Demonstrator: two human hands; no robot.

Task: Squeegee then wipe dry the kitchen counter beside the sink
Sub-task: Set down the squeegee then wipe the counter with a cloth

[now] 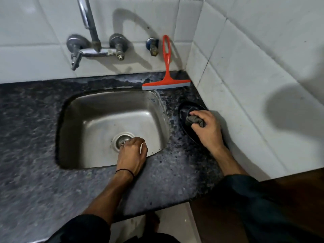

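A red squeegee (166, 74) leans against the tiled back wall, its blade resting on the dark speckled counter (175, 172) behind the sink's right corner. My right hand (206, 128) is closed around a crumpled grey cloth (194, 121), over a black oval dish (185, 109) on the counter strip right of the steel sink (105, 111). My left hand (131, 153) rests on the sink's front rim, fingers curled downward and holding nothing I can see. The counter behind the sink looks wet.
A chrome wall tap (93, 44) with two valves hangs above the sink, and a small blue valve (152, 46) sits beside the squeegee handle. White tiled walls close the corner at right. A wooden surface (289, 181) adjoins the counter's end.
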